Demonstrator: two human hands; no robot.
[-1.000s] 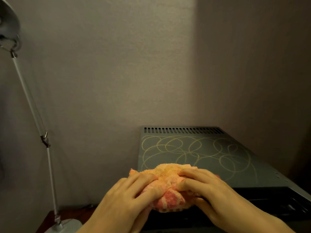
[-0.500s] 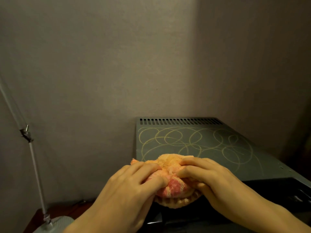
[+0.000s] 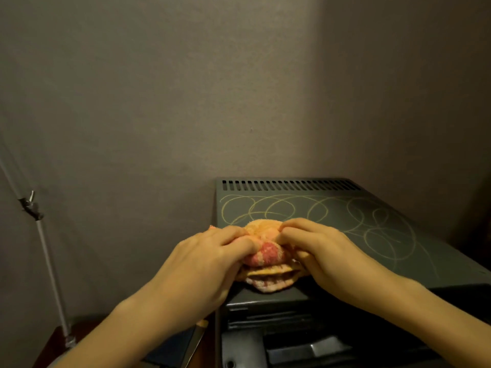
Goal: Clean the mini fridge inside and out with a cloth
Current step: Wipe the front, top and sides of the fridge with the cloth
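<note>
1. Head view, far left: a lamp pole point(image 3: 50, 264) is seen against the wall.
2. An orange-pink cloth point(image 3: 265, 251), bunched on the mini fridge point(image 3: 398, 251) top's front-left, is pinched by left hand point(image 3: 210, 261) and right hand point(image 3: 324, 251) together.
3. Yellow loops are scribbled on the top; no readable writing.

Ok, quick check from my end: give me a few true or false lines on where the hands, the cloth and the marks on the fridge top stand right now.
1. Both hands are on the cloth. True: the left hand and right hand grip it from either side.
2. The cloth lies flat and fully spread. False: it is bunched into a wad.
3. The cloth sits at the back, over the vent slots. False: it is near the front left of the mini fridge top.
4. Yellow looping scribbles show on the fridge top. True.
5. A lamp pole stands to the right of the fridge. False: it is to the left.
</note>
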